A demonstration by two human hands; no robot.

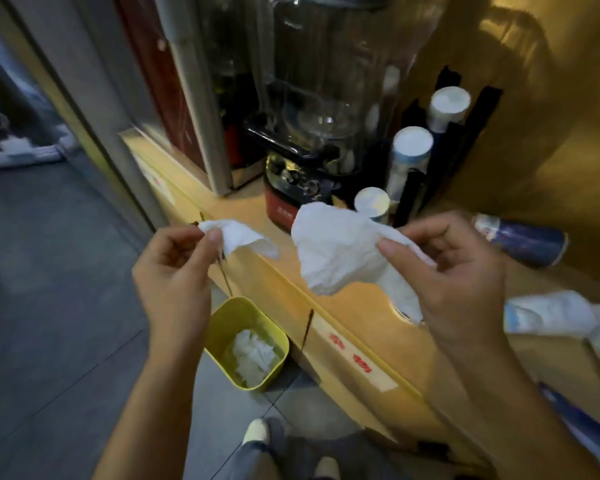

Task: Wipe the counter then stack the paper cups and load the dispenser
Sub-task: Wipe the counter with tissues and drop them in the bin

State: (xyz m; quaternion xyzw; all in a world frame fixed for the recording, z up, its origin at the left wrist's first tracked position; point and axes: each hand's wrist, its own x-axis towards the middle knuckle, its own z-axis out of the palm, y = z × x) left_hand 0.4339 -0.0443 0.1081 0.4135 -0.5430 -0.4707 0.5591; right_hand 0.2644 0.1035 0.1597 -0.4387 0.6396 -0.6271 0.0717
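My left hand [177, 268] pinches a small white tissue piece [243, 237] above the counter's front edge. My right hand [454, 271] grips a larger crumpled white tissue [336, 251] over the wooden counter [357, 306]. The two tissue pieces are apart. A black cup dispenser [416, 192] stands at the back with stacks of paper cups [409, 150] upside down in its slots. A blue paper cup stack [527, 240] lies on its side on the counter at the right. Another white and blue cup stack [551, 313] lies nearer me.
A blender [312, 140] with a red base stands on the counter beside the dispenser. A yellow bin [219, 327] holding crumpled tissues sits on the floor below the counter edge. A cabinet [174, 91] rises at the left. My feet show at the bottom.
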